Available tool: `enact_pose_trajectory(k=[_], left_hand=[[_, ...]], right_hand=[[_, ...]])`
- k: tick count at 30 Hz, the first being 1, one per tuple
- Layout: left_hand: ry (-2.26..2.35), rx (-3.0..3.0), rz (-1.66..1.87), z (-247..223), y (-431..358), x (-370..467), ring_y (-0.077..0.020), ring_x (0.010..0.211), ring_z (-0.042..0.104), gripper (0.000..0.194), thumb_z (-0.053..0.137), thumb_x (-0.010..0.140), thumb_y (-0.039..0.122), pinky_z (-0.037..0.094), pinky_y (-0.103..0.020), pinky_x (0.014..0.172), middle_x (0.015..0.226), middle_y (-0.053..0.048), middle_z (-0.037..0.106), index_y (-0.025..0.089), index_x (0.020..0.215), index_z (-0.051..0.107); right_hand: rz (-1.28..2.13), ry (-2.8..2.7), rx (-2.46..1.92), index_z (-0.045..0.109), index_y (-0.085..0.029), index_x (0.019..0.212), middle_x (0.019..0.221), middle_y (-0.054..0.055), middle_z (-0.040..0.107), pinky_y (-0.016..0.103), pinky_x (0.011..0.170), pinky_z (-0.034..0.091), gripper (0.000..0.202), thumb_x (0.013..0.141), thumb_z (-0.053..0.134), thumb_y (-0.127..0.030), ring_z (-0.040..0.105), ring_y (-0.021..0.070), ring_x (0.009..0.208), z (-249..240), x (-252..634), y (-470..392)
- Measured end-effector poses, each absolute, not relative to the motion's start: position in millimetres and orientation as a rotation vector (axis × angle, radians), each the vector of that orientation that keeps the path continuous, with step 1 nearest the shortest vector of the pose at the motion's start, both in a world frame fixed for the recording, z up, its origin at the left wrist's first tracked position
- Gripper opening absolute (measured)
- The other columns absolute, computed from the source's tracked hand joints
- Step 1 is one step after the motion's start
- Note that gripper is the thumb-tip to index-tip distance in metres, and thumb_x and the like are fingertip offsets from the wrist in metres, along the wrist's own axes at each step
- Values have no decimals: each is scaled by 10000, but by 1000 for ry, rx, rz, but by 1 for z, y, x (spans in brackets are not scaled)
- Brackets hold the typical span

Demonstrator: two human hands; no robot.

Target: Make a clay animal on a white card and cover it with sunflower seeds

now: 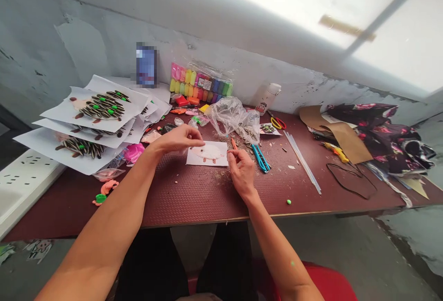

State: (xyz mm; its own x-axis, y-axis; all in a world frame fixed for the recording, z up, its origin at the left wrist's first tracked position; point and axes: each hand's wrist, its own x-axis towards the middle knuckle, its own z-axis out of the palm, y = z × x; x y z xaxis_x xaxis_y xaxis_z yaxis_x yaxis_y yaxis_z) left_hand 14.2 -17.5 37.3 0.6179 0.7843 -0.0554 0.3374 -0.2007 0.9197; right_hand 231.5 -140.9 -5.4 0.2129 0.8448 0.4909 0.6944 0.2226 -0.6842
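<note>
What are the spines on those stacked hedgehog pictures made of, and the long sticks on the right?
The spines look like dry seed shells, probably sunflower: slim, pointed, dark with pale edges. The sticks seem to be smooth, semi-clear plastic, perhaps hot glue, judging by their milky, see-through look.

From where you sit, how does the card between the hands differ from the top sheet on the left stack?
The card shows a seedless pale animal; the top sheet adds striped seeds and green dots. The card lies on the table; the top sheet tops a stack. Both are white with brown-footed animals.
</note>
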Motion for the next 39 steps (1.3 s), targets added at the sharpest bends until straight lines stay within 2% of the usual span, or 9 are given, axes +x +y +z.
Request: enact_pose_trajectory(k=[3,7,12,15,18,23,26,33,39], left_hand=[[992,1560,874,36,-14,17,-82,490,446,308,772,731,445,320,-222,485,596,28,560,152,791,700],[866,1103,1146,33,-7,18,-65,476,432,252,767,709,316,337,-207,463,654,23,576,131,858,682],[654,845,1279,32,3,6,-99,598,582,289,626,654,88,510,-240,604,794,-32,655,109,938,682],[675,822,1345,32,5,1,-111,665,633,320,666,638,47,544,-240,664,765,-14,657,112,951,672],[749,826,1317,31,4,1,-116,673,642,274,771,625,113,572,-258,662,769,-11,674,120,880,671],[827,976,1145,28,-4,11,-128,681,638,422,897,558,293,553,-232,542,846,-23,689,138,890,688],[826,1071,1091,26,-10,20,-135,724,643,467,915,537,385,577,-247,575,903,-38,686,139,863,687],[849,1197,947,25,-19,35,-155,655,661,502,915,532,480,575,-259,545,740,-8,642,145,790,643],[847,1189,897,28,-21,31,-162,602,674,507,906,575,503,582,-279,558,709,-12,665,149,866,688]], right_hand=[[306,-1484,-1502,643,-188,782,740,18,619,278,650,388,265,934,534,-375,496,148,659,6,235,-133],[366,-1547,-1453,579,-196,660,622,-18,519,269,606,323,376,937,543,-448,431,128,604,28,234,-108],[393,-1606,-1407,613,-190,665,589,-28,491,266,597,291,396,945,515,-453,419,121,584,38,221,-68],[451,-1577,-1369,623,-185,663,579,-32,482,260,591,297,413,934,512,-476,415,118,576,28,214,-56],[486,-1489,-1382,622,-184,662,603,-21,524,258,598,332,428,924,498,-500,437,123,586,14,210,-57],[619,-1480,-1315,684,-184,797,714,16,641,265,657,427,359,898,524,-489,547,156,681,6,207,-67],[682,-1514,-1284,696,-189,842,774,25,681,266,686,453,340,901,554,-493,571,156,712,10,202,-71],[739,-1470,-1307,621,-200,709,650,-6,588,250,598,416,356,877,570,-511,510,136,614,10,202,-70],[753,-1407,-1311,644,-197,745,644,-2,568,250,585,398,368,904,513,-502,495,142,617,10,209,-66]])
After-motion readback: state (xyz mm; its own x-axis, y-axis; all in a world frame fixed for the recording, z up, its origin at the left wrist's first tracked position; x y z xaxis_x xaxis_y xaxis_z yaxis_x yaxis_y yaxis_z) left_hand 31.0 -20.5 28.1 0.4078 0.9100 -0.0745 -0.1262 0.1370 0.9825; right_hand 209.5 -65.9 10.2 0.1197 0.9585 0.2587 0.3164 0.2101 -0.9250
